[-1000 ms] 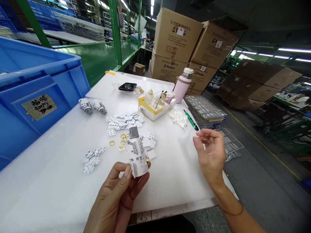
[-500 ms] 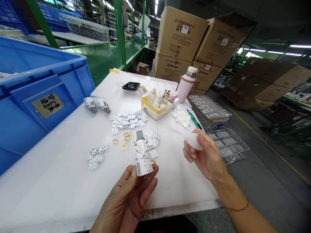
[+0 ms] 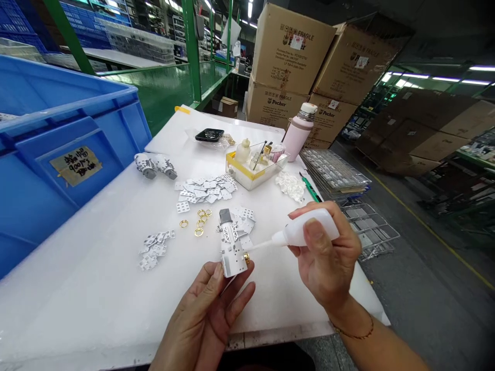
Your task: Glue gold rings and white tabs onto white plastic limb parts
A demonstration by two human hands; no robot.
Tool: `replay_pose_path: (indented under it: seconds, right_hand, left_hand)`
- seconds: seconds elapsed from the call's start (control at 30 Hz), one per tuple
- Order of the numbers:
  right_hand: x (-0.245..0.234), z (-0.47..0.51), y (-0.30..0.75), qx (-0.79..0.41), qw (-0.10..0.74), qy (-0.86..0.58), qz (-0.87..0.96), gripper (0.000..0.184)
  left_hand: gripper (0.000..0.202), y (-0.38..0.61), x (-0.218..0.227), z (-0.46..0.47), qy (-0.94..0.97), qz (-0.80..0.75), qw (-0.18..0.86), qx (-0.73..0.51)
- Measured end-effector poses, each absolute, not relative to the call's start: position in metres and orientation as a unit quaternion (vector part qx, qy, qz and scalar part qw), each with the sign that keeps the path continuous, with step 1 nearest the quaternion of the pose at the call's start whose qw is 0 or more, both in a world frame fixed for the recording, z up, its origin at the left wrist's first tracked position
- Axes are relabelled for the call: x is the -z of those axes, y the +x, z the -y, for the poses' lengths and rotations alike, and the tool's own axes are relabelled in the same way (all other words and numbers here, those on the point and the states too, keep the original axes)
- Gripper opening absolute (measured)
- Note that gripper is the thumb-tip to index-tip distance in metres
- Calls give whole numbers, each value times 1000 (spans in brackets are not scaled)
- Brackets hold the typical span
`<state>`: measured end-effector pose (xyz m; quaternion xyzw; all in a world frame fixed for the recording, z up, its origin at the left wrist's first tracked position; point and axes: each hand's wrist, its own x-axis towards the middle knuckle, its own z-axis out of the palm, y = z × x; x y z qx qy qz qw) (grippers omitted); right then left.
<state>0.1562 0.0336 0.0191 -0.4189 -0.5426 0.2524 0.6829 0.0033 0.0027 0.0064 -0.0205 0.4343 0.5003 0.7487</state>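
The left hand (image 3: 204, 314) grips a white, windowed model tower (image 3: 233, 247) above the worktop's near edge, fingers (image 3: 216, 273) closed around its base. The right hand (image 3: 328, 257) clenches a white plastic squeeze bottle (image 3: 311, 228), its thin nozzle (image 3: 261, 245) just beside the tower. Small white cut-out pieces (image 3: 207, 189) and gold rings (image 3: 200, 221) lie beyond on the white worktop (image 3: 96, 278).

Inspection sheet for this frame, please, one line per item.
Surface: white table.
Job's things: white model; squeeze bottle, its nozzle pointing at the model.
Clutter: white sheet parts, gold rings, clear box, pink flask.
Hands: left hand holds the model; right hand holds the bottle.
Cables: nothing seen.
Surroundings: blue crate, cardboard boxes, wire racks.
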Motion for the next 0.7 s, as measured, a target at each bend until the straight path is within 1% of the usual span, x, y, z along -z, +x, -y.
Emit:
replay_pose_path:
  seconds: [0.13, 0.7]
  right_hand:
    - [-18, -33, 156, -243, 677, -419, 554, 16]
    - [-16, -29, 156, -227, 666, -432, 564, 15]
  left_hand:
    - [13, 4, -4, 0, 27, -441, 748, -496]
    - [13, 2, -3, 2, 42, -434, 750, -498]
